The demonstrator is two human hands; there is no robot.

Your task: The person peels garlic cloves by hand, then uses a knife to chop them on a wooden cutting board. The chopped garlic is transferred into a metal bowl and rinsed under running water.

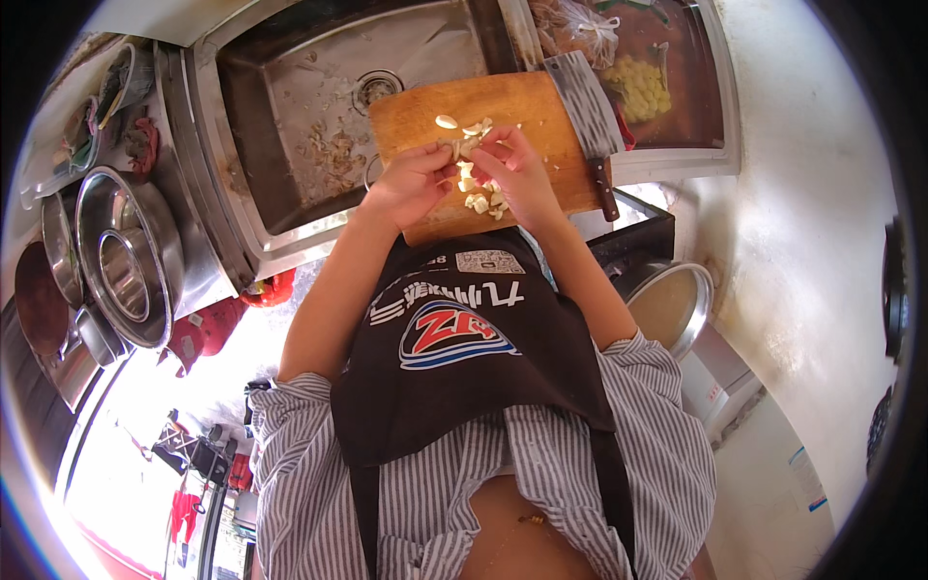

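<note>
A garlic clove [464, 148] is pinched between the fingertips of my left hand [412, 181] and my right hand [516, 172], which meet over a wooden cutting board [525, 98]. Pale cloves and pieces of garlic [484, 203] lie on the board below my fingers. One whole loose clove [446, 122] rests just beyond them, and more pieces are partly hidden behind my right fingers. Along the board's right end lies a cleaver [583, 98], its dark handle towards me.
The board reaches over a steel sink [428, 43] with garlic skins [330, 156] scattered left of its drain [377, 87]. Nested metal bowls [165, 239] stand at left. Beyond the cleaver, a clear bag of yellow-green pieces [638, 87] lies in another basin. A round pan [670, 308] is low at right.
</note>
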